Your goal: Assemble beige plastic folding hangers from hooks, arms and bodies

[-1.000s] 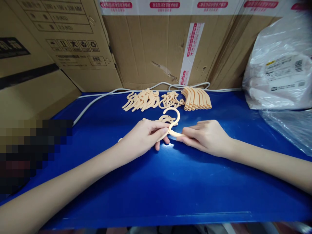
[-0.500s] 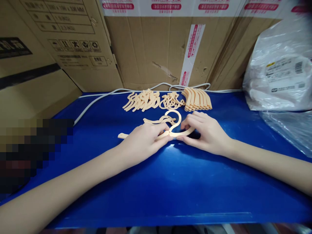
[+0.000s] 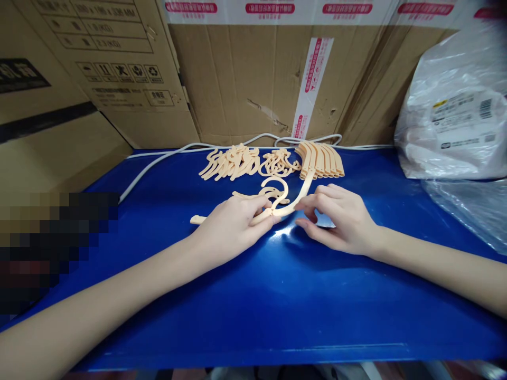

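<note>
A cream folding clothes hanger (image 3: 280, 200) is in front of me, its hook curling up from the joint between its two arms. My left hand (image 3: 233, 219) pinches it at the joint, thumb in front and fingers behind, and one arm pokes out to the left past the hand. The other hanger arm slants up to the right, toward the stacked arms. My right hand (image 3: 343, 219) is beside that arm with thumb and forefinger apart; the forefinger tip is at the arm's lower edge, and I cannot tell if it presses on it. Loose cream hanger pieces (image 3: 241, 195) lie just behind.
Along the back are a pile of curved pieces (image 3: 233, 162), a smaller pile of hooks (image 3: 277, 162) and a neat row of hanger arms (image 3: 322, 160). A white cable (image 3: 158, 158) runs behind them on the blue table (image 3: 253, 306). Cardboard boxes (image 3: 253, 79) and a plastic-wrapped package (image 3: 447, 116) stand around.
The hanger's right arm has swung up from nearly level to a steep slant, and the hook has shifted slightly left. My right thumb and fingers have come away from their grip on the arm.
</note>
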Demonstrator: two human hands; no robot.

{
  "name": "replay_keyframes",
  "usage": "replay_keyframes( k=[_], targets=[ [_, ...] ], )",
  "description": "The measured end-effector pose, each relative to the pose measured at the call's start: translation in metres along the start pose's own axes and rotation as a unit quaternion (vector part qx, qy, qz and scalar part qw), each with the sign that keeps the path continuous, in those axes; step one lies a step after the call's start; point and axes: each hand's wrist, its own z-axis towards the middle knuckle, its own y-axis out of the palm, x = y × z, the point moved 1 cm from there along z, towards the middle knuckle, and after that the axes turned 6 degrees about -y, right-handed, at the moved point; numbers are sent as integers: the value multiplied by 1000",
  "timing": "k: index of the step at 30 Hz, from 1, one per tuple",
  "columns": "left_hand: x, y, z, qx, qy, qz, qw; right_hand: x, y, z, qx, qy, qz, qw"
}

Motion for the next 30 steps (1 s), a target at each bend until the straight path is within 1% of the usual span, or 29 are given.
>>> replay_keyframes(
  k=[2, 4, 11, 17, 20, 23, 26, 30],
  targets=[
    [0, 0, 0, 3, 4, 5, 1000, 2, 2, 0, -11, 32, 20, 999],
    [0, 0, 0, 5, 11, 15, 1000, 4, 3, 0, -20, 44, 33, 998],
    [0, 1, -2, 19, 26, 46, 998, 5, 5, 2, -44, 45, 43, 997],
    [-1, 3, -2, 31, 46, 76, 996, 6, 6, 2, -51, 50, 40, 997],
    [-1, 3, -3, 37, 63, 108, 991, 6, 7, 2, -58, 46, 37, 997],
    [0, 3, -3, 29, 96, 142, 985, 6, 7, 3, -56, 60, 41, 996],
    [0, 4, -5, 24, 142, 157, 977, 7, 6, 2, -34, 104, 63, 992],
    [0, 7, -7, 16, 205, 174, 963, 13, 5, 2, 10, 221, 113, 969]
  ],
)
